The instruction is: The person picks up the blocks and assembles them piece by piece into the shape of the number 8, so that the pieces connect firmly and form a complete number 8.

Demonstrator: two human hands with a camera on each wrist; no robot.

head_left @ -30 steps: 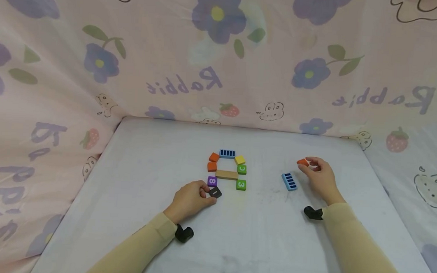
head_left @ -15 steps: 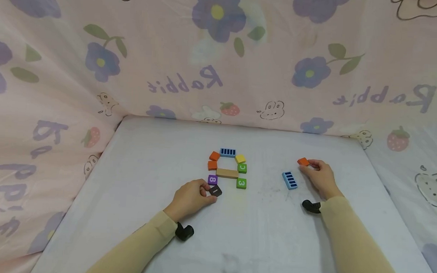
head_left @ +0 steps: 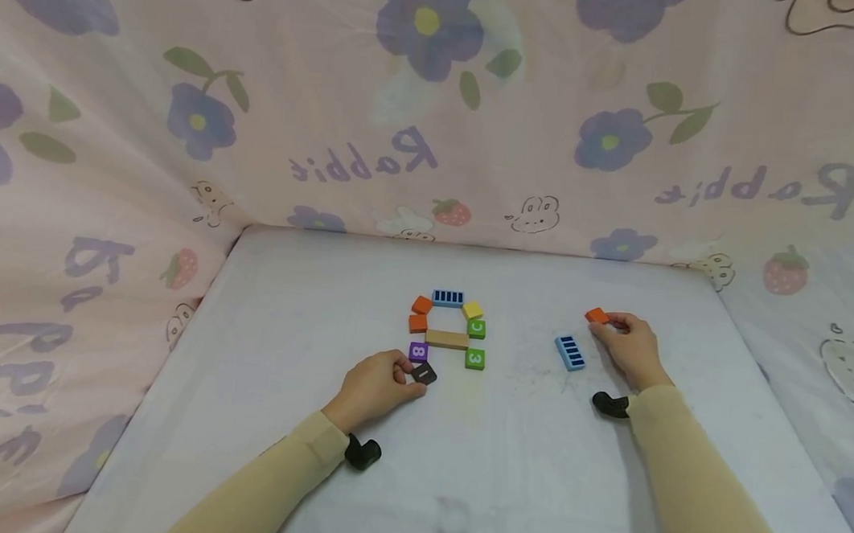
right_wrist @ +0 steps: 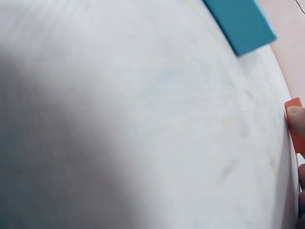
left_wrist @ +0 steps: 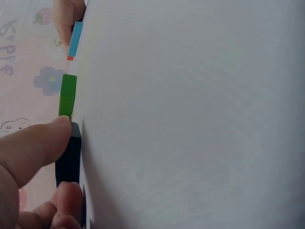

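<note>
A black tile [head_left: 424,373] with a white dash is pinched between thumb and fingers of my left hand [head_left: 376,386], just below a purple tile [head_left: 418,352] marked 8. The left wrist view shows the same black tile [left_wrist: 68,160] on edge, with a green tile [left_wrist: 67,94] beyond. Over on the right, my right hand [head_left: 631,348] pinches an orange tile [head_left: 597,316] by its side; the right wrist view catches part of that orange tile [right_wrist: 296,136]. Close to this hand lies a loose light-blue block [head_left: 571,353] with dark bars.
Mid-table, tiles form a ring-like figure: a blue barred block [head_left: 448,298] on top, orange tiles [head_left: 418,323] on the left, a yellow tile [head_left: 472,311] and green tiles [head_left: 475,359] on the right, a wooden bar [head_left: 447,339] across. Patterned cloth [head_left: 477,140] hangs behind the white table [head_left: 518,464].
Since a second ago, the right hand has shifted slightly and the orange tile in it has turned a little. The left hand stays where it was, holding the black tile.
</note>
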